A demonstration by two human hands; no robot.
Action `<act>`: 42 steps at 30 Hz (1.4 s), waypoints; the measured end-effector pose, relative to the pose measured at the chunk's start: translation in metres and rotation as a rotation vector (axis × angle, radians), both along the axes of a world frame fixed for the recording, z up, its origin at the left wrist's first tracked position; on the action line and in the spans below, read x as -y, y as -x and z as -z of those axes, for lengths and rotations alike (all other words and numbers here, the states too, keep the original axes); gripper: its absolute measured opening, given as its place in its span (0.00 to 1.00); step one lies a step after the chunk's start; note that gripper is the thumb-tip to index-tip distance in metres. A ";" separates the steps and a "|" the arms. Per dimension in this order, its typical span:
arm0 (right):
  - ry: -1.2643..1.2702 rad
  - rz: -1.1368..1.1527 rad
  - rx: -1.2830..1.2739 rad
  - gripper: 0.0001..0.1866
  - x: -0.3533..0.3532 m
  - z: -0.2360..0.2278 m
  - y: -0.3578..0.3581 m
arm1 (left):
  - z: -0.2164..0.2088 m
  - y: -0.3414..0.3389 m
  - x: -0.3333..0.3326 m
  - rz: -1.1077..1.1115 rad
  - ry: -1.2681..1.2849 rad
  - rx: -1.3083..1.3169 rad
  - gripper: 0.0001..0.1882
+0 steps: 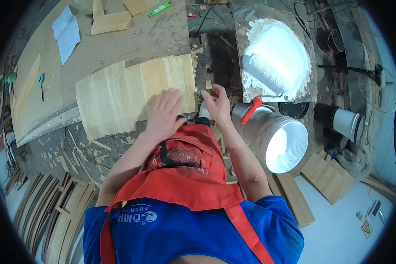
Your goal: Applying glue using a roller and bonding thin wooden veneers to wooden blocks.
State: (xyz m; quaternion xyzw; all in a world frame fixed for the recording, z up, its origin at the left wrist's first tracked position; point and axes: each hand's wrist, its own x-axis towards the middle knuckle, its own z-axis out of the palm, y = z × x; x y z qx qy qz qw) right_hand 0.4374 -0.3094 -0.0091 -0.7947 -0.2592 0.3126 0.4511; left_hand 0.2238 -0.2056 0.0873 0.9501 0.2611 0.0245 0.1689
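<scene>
My left hand (165,112) lies with fingers stretched out over the near right part of a pale wood veneer panel (105,99). Several strips with uneven ends make up this panel, which rests along the near edge of the worktable (119,48). Just off the panel's right edge is my right hand (218,108), its thumb apart from partly bent fingers and nothing visible between them. To its right a paint roller with a red handle (251,111) sits at the near edge of a board (244,57) coated with a white, wet-looking layer (279,57).
A white bucket (270,127) stands below the coated board. Black and white containers (339,121) are farther right. Wood scraps (70,154) litter the floor. Curved wooden pieces (48,211) stand at lower left, and planks (328,176) lie at lower right. White paper (67,33) lies on the table.
</scene>
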 end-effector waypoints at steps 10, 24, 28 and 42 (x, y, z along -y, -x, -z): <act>0.149 -0.438 0.332 0.57 -0.073 -0.035 -0.011 | 0.017 -0.007 0.006 0.148 0.068 -0.123 0.46; 0.051 -0.271 0.255 0.51 -0.180 0.002 -0.069 | 0.011 -0.011 -0.001 0.174 0.100 -0.177 0.45; -0.190 -0.428 0.693 0.38 -0.167 -0.016 -0.054 | 0.013 -0.007 -0.003 0.151 0.092 -0.149 0.46; -0.288 -1.132 0.880 0.33 -0.151 -0.038 -0.047 | 0.016 -0.004 -0.001 0.154 0.105 -0.112 0.43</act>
